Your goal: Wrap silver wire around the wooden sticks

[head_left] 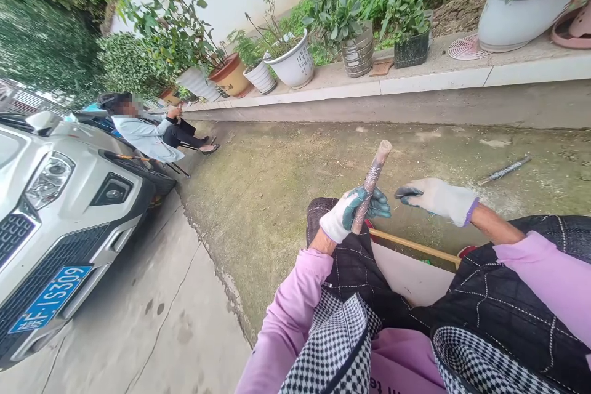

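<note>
My left hand (344, 215), in a white glove with grey-green fingers, is closed round a short wooden stick (372, 183). The stick is tilted, its cut end up, and its middle is wrapped in a thin, shiny covering. To its right and apart from it is my right hand (436, 197), gloved alike, with the fingers pressed together pointing at the stick. Whether something small is pinched there is hidden. Below the hands, a thin wooden rod (415, 246) runs between my knees, along the edge of a pale board (410, 274).
Another wrapped stick (505, 169) lies on the mossy concrete ground (258, 197) at right. A ledge (438, 80) with several potted plants runs along the back. On the left stand a white car (69, 197) and, beyond it, a seated person (148, 132).
</note>
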`<state>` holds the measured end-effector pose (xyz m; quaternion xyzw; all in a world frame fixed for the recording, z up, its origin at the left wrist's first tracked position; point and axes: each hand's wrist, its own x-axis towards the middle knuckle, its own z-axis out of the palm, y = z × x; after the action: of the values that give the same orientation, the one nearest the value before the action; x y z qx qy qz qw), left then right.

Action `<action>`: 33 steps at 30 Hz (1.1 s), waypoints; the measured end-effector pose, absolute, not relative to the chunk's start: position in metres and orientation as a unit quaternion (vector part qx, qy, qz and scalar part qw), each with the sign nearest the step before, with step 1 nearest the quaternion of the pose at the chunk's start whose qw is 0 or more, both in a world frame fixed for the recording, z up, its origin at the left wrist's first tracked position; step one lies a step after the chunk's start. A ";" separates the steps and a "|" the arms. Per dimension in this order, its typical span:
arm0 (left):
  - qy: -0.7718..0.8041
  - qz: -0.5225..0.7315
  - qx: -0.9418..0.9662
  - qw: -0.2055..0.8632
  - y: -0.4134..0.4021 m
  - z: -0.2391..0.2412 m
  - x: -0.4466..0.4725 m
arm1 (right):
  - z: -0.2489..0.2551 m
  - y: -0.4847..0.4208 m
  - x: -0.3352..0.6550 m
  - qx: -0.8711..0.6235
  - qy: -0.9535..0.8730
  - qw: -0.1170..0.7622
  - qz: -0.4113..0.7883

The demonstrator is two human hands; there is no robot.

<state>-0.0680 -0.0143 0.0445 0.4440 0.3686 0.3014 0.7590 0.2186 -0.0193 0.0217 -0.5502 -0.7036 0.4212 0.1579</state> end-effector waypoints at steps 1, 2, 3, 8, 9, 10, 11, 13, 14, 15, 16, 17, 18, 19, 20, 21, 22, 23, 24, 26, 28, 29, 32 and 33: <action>0.375 0.301 0.439 0.759 -0.011 0.045 -0.069 | 0.025 -0.020 0.225 -0.580 -0.708 0.187 0.357; 0.387 0.295 0.437 0.757 -0.008 0.045 -0.069 | 0.030 -0.021 0.231 -0.608 -0.705 0.222 0.290; 0.405 0.282 0.437 0.752 -0.005 0.044 -0.069 | 0.035 -0.023 0.235 -0.627 -0.700 0.258 0.225; 0.485 0.165 0.447 0.734 -0.002 0.030 -0.062 | 0.044 -0.029 0.216 -0.538 -0.818 0.184 0.085; 0.483 0.141 0.462 0.730 -0.002 0.029 -0.060 | 0.042 -0.029 0.208 -0.504 -0.849 0.130 0.092; 0.478 0.119 0.482 0.725 -0.002 0.028 -0.057 | 0.039 -0.028 0.201 -0.480 -0.868 0.083 0.099; 0.471 0.094 0.502 0.719 -0.001 0.029 -0.055 | 0.037 -0.027 0.195 -0.466 -0.877 0.047 0.105; 0.460 0.043 0.534 0.709 0.005 0.034 -0.050 | 0.036 -0.026 0.188 -0.458 -0.881 -0.004 0.117; 0.456 0.025 0.544 0.704 0.010 0.039 -0.047 | 0.038 -0.024 0.188 -0.459 -0.879 -0.023 0.125; 0.450 0.008 0.552 0.702 0.018 0.044 -0.045 | 0.042 -0.023 0.190 -0.462 -0.876 -0.040 0.133; 0.438 -0.006 0.560 0.703 0.028 0.049 -0.044 | 0.048 -0.020 0.193 -0.469 -0.870 -0.050 0.143; 0.420 -0.012 0.565 0.710 0.039 0.054 -0.043 | 0.055 -0.017 0.198 -0.479 -0.863 -0.051 0.153; 0.396 -0.013 0.567 0.722 0.052 0.059 -0.041 | 0.063 -0.012 0.204 -0.491 -0.855 -0.041 0.163; 0.366 -0.013 0.564 0.740 0.065 0.063 -0.040 | 0.071 -0.006 0.212 -0.505 -0.844 -0.016 0.177; 0.337 -0.004 0.548 0.766 0.078 0.066 -0.037 | 0.079 0.001 0.221 -0.520 -0.831 0.021 0.194; 0.323 0.021 0.525 0.787 0.091 0.067 -0.034 | 0.085 0.009 0.231 -0.535 -0.815 0.067 0.215; 0.319 0.053 0.505 0.800 0.102 0.066 -0.029 | 0.090 0.017 0.240 -0.546 -0.794 0.118 0.240; 0.318 0.088 0.489 0.807 0.112 0.065 -0.023 | 0.092 0.025 0.249 -0.557 -0.769 0.169 0.264; 0.320 0.125 0.484 0.805 0.120 0.062 -0.015 | 0.092 0.034 0.258 -0.567 -0.742 0.215 0.286; 0.323 0.150 0.499 0.790 0.133 0.056 0.002 | 0.085 0.047 0.269 -0.588 -0.687 0.285 0.317; 0.346 0.115 0.527 0.768 0.140 0.050 0.020 | 0.071 0.054 0.275 -0.617 -0.638 0.313 0.338; 0.363 0.101 0.535 0.756 0.142 0.048 0.029 | 0.063 0.054 0.277 -0.633 -0.615 0.312 0.353; 0.397 0.082 0.550 0.730 0.148 0.037 0.051 | 0.042 0.047 0.279 -0.665 -0.547 0.286 0.419; 0.401 0.082 0.555 0.724 0.150 0.033 0.056 | 0.038 0.044 0.280 -0.666 -0.532 0.281 0.442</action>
<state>0.0562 0.1497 0.0331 0.5554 0.4014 0.0824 0.7236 0.2798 0.0442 0.0384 -0.6659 -0.5315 0.4419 0.2807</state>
